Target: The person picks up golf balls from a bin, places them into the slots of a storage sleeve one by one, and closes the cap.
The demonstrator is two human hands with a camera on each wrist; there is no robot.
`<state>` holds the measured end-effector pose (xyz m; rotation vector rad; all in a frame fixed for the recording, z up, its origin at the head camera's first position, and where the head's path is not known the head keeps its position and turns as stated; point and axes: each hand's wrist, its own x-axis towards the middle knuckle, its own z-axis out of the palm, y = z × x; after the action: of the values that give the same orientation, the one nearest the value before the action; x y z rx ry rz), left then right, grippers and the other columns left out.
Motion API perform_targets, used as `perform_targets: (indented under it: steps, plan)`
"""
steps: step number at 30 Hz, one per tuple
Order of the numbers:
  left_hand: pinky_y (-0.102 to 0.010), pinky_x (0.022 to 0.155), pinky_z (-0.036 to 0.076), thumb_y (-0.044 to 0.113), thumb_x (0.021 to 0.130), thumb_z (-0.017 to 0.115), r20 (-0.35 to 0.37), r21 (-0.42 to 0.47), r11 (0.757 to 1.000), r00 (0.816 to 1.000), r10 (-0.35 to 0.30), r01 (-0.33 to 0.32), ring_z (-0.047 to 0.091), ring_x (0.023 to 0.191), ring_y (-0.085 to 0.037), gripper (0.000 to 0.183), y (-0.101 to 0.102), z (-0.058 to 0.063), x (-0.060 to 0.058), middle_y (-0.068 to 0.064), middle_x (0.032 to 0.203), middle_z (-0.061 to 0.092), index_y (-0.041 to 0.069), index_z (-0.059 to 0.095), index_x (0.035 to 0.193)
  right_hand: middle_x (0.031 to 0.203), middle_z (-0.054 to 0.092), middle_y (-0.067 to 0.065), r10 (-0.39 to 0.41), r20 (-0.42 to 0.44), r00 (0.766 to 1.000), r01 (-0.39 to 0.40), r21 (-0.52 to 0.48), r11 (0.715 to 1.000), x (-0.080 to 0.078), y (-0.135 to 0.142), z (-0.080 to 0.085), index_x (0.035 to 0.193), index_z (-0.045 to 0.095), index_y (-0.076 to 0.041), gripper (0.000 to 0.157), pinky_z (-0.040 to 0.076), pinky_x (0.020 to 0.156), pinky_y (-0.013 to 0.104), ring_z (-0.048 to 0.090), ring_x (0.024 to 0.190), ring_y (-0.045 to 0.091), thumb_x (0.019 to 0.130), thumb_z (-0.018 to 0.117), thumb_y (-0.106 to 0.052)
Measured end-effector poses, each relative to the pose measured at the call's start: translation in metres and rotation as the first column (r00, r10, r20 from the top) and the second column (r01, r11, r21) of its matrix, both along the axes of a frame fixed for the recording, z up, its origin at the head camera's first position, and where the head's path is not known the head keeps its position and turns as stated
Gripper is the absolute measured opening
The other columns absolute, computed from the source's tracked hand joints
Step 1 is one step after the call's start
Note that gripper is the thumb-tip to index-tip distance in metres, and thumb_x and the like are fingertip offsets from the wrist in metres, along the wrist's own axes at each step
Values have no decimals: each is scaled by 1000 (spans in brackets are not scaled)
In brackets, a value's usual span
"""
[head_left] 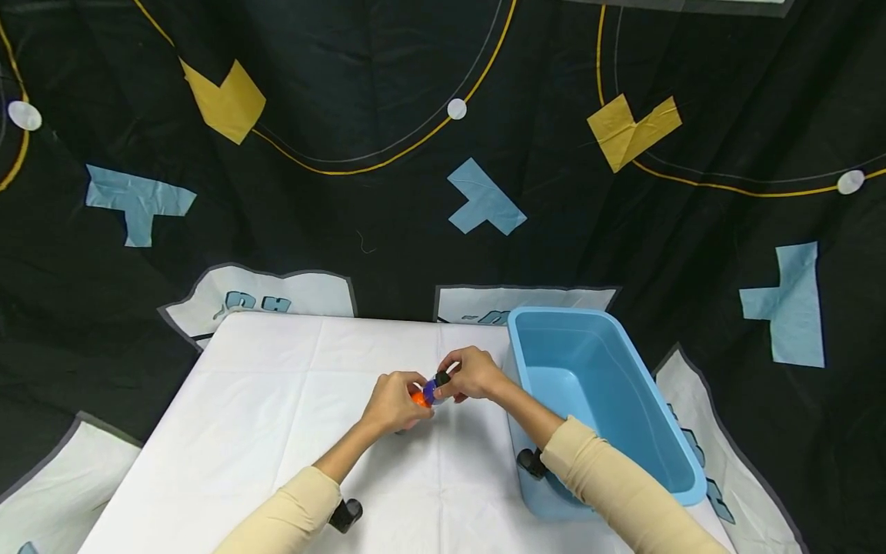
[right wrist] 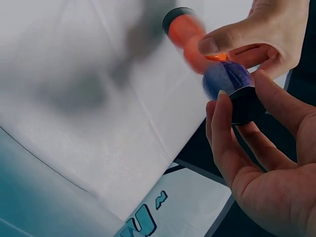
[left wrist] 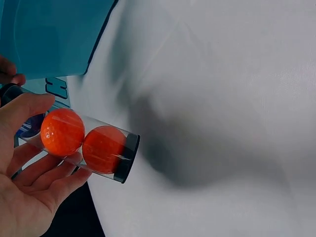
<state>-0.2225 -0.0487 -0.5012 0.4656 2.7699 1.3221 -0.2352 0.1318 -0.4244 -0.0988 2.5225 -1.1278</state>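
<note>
A clear tube (left wrist: 90,124) holds two orange balls (left wrist: 62,132) and a blue-purple ball (right wrist: 221,80), with a black cap at each end. My left hand (head_left: 392,404) grips the tube around its middle, thumb across one side and fingers beneath. At the end by the blue ball, the fingertips of my right hand (head_left: 474,373) pinch the black cap (right wrist: 248,105). The opposite black cap (left wrist: 127,158) sticks out free beyond the left hand. Both hands hold the tube tilted above the white table (head_left: 277,423).
To the right on the table stands a light blue bin (head_left: 554,500), partly under the right forearm. Behind the table hangs a black cloth (head_left: 388,246) with yellow and blue shapes. A black wrist mount (head_left: 346,515) sits below the left wrist, another (head_left: 531,463) below the right.
</note>
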Motion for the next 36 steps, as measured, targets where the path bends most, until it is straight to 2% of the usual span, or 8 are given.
perform_targets:
  steps: [2,6,10,18,25,29,32,36]
  plan:
    - [-25,58,52,13,64,91,-5,3,1000,1000,5,-4,63,64,-9,34,1,-1,0,-4,76,74,9,75,94,89,72,11,-1,5,1000,1,1,1000,-1,0,-1,107,72,-2,37,62,68,34,74,69,26,75,89,-9]
    - [-26,59,53,13,64,91,2,10,1000,1000,19,-19,64,64,-10,34,2,-3,0,-5,78,75,9,76,94,90,72,10,-8,67,998,9,-16,1000,-3,2,1,113,72,-3,36,61,71,32,72,70,24,80,84,-12]
    - [-27,62,54,13,65,91,14,15,999,999,32,-33,65,65,-10,34,3,-5,-1,-5,79,75,9,76,95,87,72,9,-12,105,994,15,-21,1000,-5,3,3,117,72,-4,35,61,77,34,70,69,22,84,79,-13]
    - [-27,62,54,13,66,92,19,23,999,999,42,-43,64,63,-9,34,6,-13,-1,-4,78,75,9,75,96,85,71,9,-19,84,996,17,25,1000,-6,3,-1,108,71,-4,31,61,72,34,68,64,19,81,82,-14]
    - [-27,62,55,10,65,92,-4,53,998,999,38,-38,67,65,-10,34,6,-21,0,-7,79,76,7,75,94,84,73,9,-46,74,996,43,42,998,-6,1,-5,104,72,-4,29,62,78,39,72,68,23,79,84,-12]
    - [-29,66,56,12,65,93,8,43,998,999,49,-49,69,69,-13,35,5,-21,2,-8,83,77,8,76,96,83,73,9,-57,64,996,54,51,997,-5,-1,-6,104,74,-5,29,61,71,33,72,66,22,79,85,-12]
    - [-34,70,58,15,65,94,28,37,998,998,56,-57,72,74,-18,38,3,-20,2,-10,88,78,8,76,99,80,73,8,-65,36,997,63,65,996,-5,-3,-6,103,76,-6,29,59,63,28,71,66,23,77,87,-13]
    - [-39,76,58,21,66,94,71,9,997,995,77,-77,73,85,-26,42,0,-19,2,-12,97,78,10,77,103,78,74,7,-78,5,997,77,63,995,-6,-3,-8,100,78,-6,30,57,60,26,73,68,24,73,89,-14]
